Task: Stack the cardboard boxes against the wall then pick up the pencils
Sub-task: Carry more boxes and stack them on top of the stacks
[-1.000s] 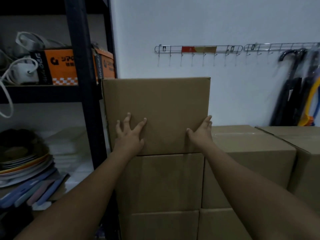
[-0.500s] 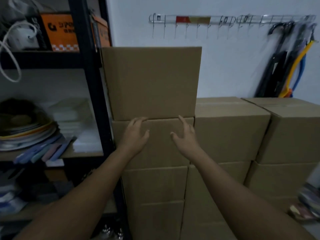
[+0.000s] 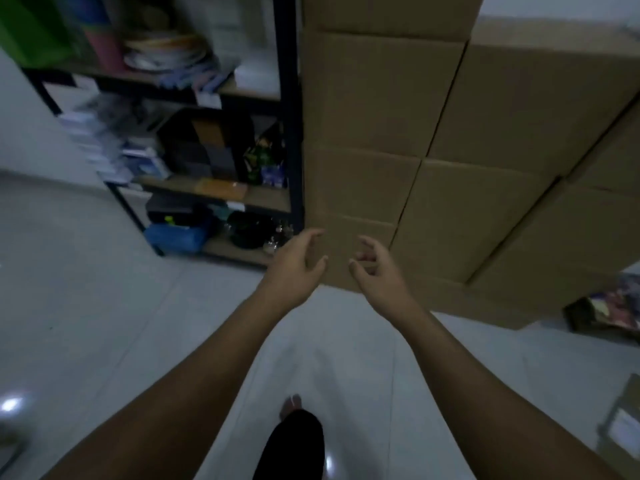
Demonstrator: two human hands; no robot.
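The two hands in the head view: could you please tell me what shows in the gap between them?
Only the front of a bottom cardboard box shows between the left hand and right hand; both are empty.

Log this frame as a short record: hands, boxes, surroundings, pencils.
left hand: open, empty, fingers curled, in front of the lowest box
right hand: open, empty, beside the left hand
brown cardboard boxes: stacked in columns, right of the shelf
black metal shelf unit: left of the boxes, cluttered
pale tiled floor: glossy, a bare foot below
pencils: none visible
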